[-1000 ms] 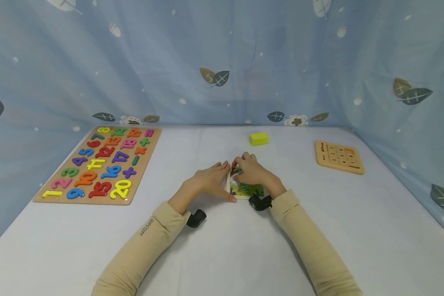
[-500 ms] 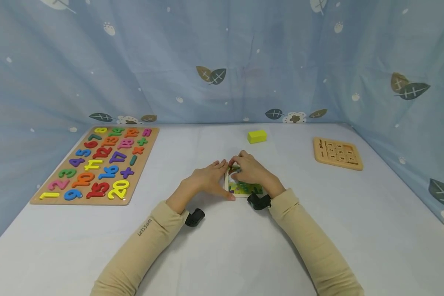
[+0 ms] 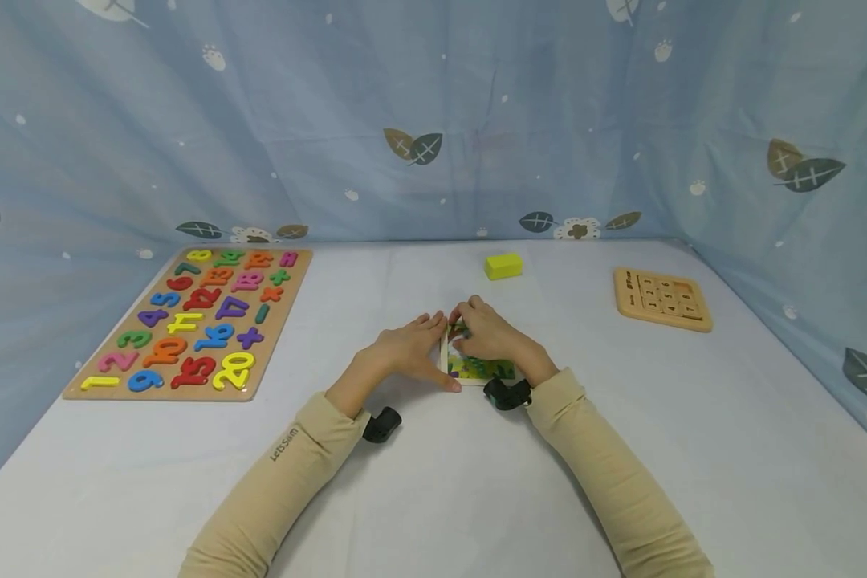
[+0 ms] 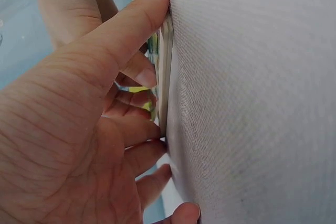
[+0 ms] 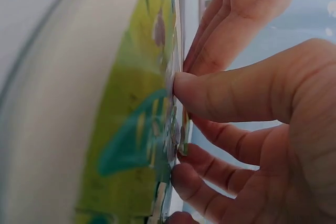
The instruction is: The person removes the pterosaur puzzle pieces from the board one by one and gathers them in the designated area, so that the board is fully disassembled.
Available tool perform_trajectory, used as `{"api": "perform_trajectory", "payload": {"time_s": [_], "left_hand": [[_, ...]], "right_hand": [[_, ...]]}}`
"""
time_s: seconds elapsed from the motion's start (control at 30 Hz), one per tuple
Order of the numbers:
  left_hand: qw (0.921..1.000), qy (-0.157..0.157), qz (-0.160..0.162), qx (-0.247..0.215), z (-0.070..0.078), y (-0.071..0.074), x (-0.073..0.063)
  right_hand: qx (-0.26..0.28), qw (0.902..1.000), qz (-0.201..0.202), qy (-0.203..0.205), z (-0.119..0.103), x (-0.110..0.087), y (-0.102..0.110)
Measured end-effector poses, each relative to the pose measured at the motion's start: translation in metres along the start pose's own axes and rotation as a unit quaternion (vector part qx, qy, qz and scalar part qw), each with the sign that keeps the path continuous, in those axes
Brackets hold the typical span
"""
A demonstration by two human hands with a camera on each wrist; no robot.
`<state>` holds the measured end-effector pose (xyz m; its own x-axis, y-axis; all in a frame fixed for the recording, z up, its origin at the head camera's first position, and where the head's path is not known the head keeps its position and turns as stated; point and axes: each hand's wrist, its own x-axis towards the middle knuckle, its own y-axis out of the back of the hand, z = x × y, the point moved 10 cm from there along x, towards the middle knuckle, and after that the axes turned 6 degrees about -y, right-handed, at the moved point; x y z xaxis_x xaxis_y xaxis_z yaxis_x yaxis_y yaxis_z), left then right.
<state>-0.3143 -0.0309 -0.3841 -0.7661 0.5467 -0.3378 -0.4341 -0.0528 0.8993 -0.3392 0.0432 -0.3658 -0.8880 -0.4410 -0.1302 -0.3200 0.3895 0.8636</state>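
Observation:
A small picture puzzle board (image 3: 444, 355) with a pale frame and a green printed scene lies flat on the table. My left hand (image 3: 410, 349) rests along its left side, thumb on the frame near the front corner and fingers at the far end of that edge. Over the board's upper part, my right hand (image 3: 487, 331) has curled fingers down on the picture. In the right wrist view, its thumb and fingertips pinch at a small picture piece (image 5: 184, 135) raised slightly from the surface. Most of that piece is hidden by the fingers.
A yellow-green block (image 3: 503, 266) stands behind the board. At the left lies a wooden number board (image 3: 274, 353) with colourful numerals and signs. A small wooden number-tile tray (image 3: 628, 299) lies at the right. A blue patterned curtain (image 3: 296, 96) hangs behind the table.
The head view has shifted slightly. Both hands stay at the puzzle board in nearly the same pose, with the right fingers moving only a little.

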Motion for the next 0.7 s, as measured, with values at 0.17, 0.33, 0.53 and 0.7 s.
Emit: {"api": "perform_trajectory", "payload": {"time_s": [0.17,0.33,0.53,0.7], "left_hand": [[1.0000,0.001,-0.001,-0.005,0.000,0.000,-0.001],[1.0000,0.000,0.000,-0.009,0.000,0.000,-0.002],[1.0000,-0.002,0.004,-0.006,0.000,0.000,-0.001],[1.0000,-0.003,0.002,-0.002,0.001,0.000,-0.001]], "right_hand": [[0.001,0.9999,0.010,-0.004,-0.002,-0.002,0.003],[0.000,0.9989,0.045,-0.015,-0.004,-0.003,0.011],[-0.008,0.9960,0.079,-0.041,-0.004,-0.003,0.016],[-0.051,0.9929,0.099,-0.042,-0.006,-0.006,0.019]]}}
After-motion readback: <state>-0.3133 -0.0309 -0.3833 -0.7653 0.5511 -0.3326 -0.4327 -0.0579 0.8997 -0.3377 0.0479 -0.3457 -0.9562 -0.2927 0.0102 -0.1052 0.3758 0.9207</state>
